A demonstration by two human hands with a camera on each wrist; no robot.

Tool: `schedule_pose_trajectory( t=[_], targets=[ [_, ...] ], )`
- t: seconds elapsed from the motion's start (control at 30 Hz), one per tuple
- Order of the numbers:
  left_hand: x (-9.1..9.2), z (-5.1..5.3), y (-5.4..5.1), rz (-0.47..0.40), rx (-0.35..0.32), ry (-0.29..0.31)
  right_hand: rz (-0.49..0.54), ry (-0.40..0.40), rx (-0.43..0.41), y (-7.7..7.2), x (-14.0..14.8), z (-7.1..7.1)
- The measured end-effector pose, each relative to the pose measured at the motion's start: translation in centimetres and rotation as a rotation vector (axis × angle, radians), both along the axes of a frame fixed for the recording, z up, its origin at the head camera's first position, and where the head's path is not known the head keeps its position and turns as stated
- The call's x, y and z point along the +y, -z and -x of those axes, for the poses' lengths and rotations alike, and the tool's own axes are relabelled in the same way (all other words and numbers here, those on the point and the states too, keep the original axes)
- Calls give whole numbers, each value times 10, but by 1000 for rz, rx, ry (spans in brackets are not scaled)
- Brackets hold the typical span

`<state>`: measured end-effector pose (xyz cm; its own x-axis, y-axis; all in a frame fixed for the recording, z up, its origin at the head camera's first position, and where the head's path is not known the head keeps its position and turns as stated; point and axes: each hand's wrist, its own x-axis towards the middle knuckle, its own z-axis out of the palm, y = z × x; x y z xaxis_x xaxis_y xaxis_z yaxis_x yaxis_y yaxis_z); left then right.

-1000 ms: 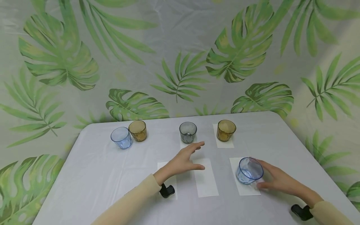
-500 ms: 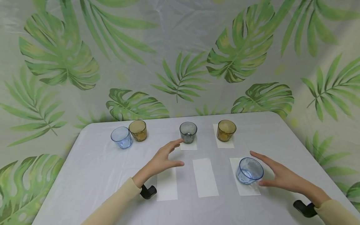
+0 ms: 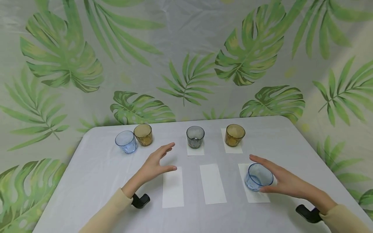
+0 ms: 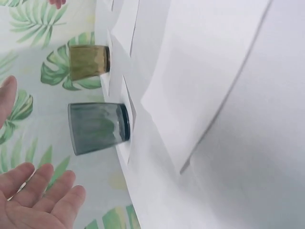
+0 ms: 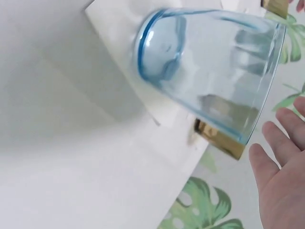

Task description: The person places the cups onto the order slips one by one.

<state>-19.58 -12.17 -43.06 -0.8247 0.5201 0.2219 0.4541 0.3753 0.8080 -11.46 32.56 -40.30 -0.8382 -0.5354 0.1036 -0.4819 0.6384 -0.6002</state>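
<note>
A person's right hand (image 3: 287,183), thumb and fingers parted, reached beside an upright blue glass (image 3: 257,178) on a white paper strip (image 3: 258,197); whether the thumb touched it could not be told. The left hand (image 3: 151,166), thumb and fingers apart and holding nothing, hovered near another strip (image 3: 173,191). Gray (image 3: 195,138) and amber (image 3: 234,136) glasses stood farther back.

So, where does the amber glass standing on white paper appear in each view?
Head: amber glass, right of centre.
Left wrist: amber glass, upper left, above the grey glass.
Right wrist: amber glass, right of centre, partly behind the blue glass.
Shared landmark: leaf-print backdrop.
</note>
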Motion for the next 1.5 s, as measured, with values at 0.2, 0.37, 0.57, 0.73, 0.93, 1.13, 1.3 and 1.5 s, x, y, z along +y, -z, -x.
schedule_pose_trajectory(
  t=[0.2,0.37,0.57,0.73,0.93,1.13,1.3,1.5],
  targets=[
    [-16,-1,0,-1,2,-38,-33,5,-19,-2,-12,3],
    [-31,-1,-3,-12,13,-88,-63,6,-55,-3,-23,5],
    [-53,0,-15,-23,10,-154,-70,-25,-39,-4,-37,9],
    [-74,1,-19,-5,13,-200,-62,-76,-52,-4,-50,12],
    [-95,-2,-17,6,-4,-247,-42,-102,-92,0,-64,14],
    [-113,-4,-15,2,13,-302,-36,-107,-141,6,-74,17],
    [-128,-3,-14,-1,38,-363,-34,-116,-151,10,-82,17],
    [-143,6,-10,-9,51,-424,-35,-129,-131,13,-89,18]
  ],
)
